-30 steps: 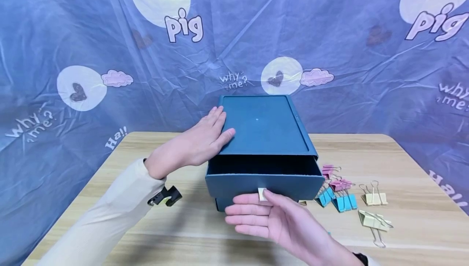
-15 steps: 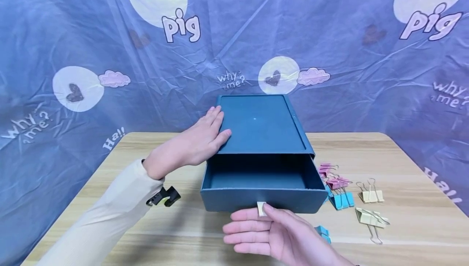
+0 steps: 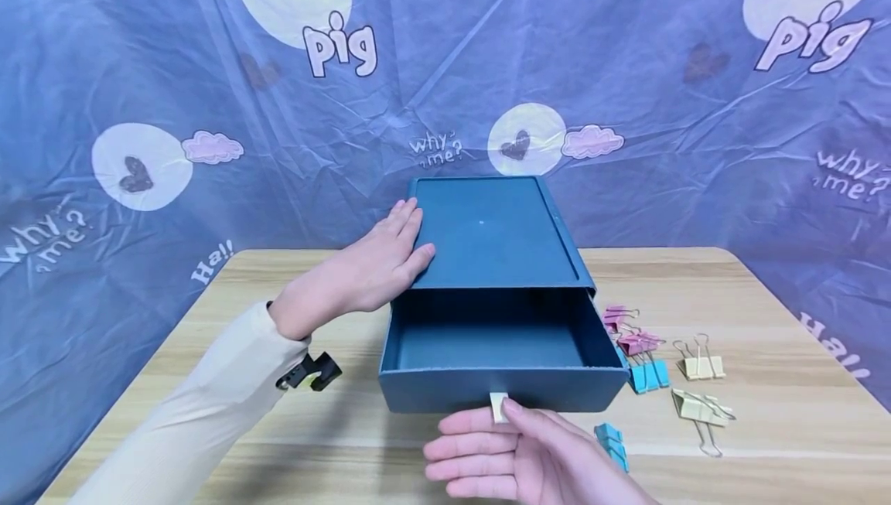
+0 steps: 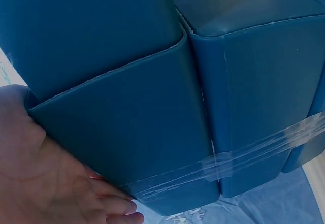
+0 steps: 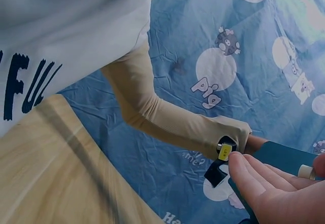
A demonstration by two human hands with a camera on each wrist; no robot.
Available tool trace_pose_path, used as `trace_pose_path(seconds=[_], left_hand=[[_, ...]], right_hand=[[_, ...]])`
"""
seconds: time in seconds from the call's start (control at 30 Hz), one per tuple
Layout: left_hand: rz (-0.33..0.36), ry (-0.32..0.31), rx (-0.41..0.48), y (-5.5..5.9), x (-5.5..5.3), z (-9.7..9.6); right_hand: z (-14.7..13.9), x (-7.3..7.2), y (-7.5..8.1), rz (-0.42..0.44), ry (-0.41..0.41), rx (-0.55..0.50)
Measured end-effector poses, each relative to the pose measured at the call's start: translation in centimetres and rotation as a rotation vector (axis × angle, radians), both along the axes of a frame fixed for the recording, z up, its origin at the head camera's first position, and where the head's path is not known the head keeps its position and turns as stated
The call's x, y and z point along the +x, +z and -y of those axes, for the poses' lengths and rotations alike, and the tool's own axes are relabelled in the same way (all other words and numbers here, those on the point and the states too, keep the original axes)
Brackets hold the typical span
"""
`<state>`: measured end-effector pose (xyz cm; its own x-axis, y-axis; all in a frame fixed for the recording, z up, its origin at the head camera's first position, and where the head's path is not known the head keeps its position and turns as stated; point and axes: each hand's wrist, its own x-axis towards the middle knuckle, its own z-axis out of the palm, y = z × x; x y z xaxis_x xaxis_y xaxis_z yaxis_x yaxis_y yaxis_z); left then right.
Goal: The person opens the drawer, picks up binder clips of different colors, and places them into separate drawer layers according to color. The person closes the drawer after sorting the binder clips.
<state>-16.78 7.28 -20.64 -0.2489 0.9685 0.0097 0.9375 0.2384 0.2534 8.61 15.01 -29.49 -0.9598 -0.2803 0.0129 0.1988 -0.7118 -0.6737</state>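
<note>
A dark blue drawer box (image 3: 494,234) stands mid-table. Its upper drawer (image 3: 445,390) is pulled well out, and the part of its inside that shows holds nothing. My left hand (image 3: 372,267) rests on the box's left top edge with straight fingers; in the left wrist view the palm (image 4: 45,168) lies along the blue wall, which has clear tape (image 4: 218,165) across it. Between thumb and forefinger, my right hand (image 3: 529,455) pinches the small cream pull tab (image 3: 497,407) on the drawer front, its other fingers extended. The right wrist view shows that tab (image 5: 306,171) too.
Right of the box lie several binder clips: pink ones (image 3: 639,343), a blue one (image 3: 650,375), and cream ones (image 3: 703,368). Another blue clip (image 3: 611,445) is beside my right hand. A printed blue cloth (image 3: 313,126) hangs behind the wooden table (image 3: 773,443).
My right hand has drawn the drawer outward toward me by its tab, exposing more of the inside and uncovering the near blue clip. The left hand stays on the box.
</note>
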Motion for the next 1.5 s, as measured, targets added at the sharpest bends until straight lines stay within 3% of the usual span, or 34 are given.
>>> trace_pose_path(seconds=[0.3, 0.47, 0.6, 0.7, 0.8, 0.87, 0.93, 0.97, 1.03, 1.1, 1.17, 1.23, 1.33, 1.43, 1.5], left_hand=[[-0.009, 0.011, -0.005, 0.3, 0.0, -0.3], [-0.002, 0.012, -0.018, 0.3, -0.2, -0.3], [0.003, 0.011, -0.021, 0.5, -0.3, -0.2], [0.014, 0.019, -0.024, 0.6, -0.4, -0.1], [0.022, 0.021, -0.021, 0.5, -0.5, 0.0], [0.027, 0.019, -0.020, 0.4, -0.4, -0.1], [0.029, 0.015, -0.020, 0.4, -0.3, -0.1], [0.029, 0.014, -0.021, 0.4, -0.2, -0.2], [0.023, 0.013, -0.021, 0.3, -0.1, -0.2], [0.014, 0.013, -0.021, 0.3, -0.1, -0.3], [0.011, 0.014, -0.020, 0.3, -0.1, -0.2], [0.009, 0.011, -0.016, 0.3, -0.1, -0.2], [0.014, 0.011, -0.015, 0.4, -0.1, -0.3], [0.012, 0.010, -0.017, 0.3, -0.1, -0.3], [0.013, 0.012, -0.018, 0.3, -0.1, -0.3]], right_hand=[[0.1, 0.5, -0.4, -0.014, 0.014, 0.011], [1.3, 1.3, -1.9, 0.053, 0.041, -0.008], [2.6, 2.1, -3.9, 0.077, 0.041, 0.144], [2.7, 2.5, -5.2, 0.087, -0.003, 0.250], [1.7, 3.2, -6.4, 0.084, -0.052, 0.269], [0.5, 3.9, -7.4, -0.021, -0.109, 0.336], [-0.8, 5.0, -8.2, -0.096, -0.208, 0.530], [-1.4, 5.5, -8.5, -0.137, -0.282, 0.705], [-2.2, 6.6, -9.1, -0.256, -0.473, 1.172], [-2.9, 7.4, -9.2, -0.242, -0.635, 1.625], [-3.5, 8.0, -9.1, -0.289, -0.815, 1.926], [-4.2, 8.3, -8.8, -0.344, -0.938, 2.052], [-5.3, 8.7, -8.4, -0.395, -1.033, 2.117], [-6.1, 9.0, -8.5, -0.373, -1.056, 2.172], [-6.4, 9.3, -8.7, -0.304, -1.039, 2.209]])
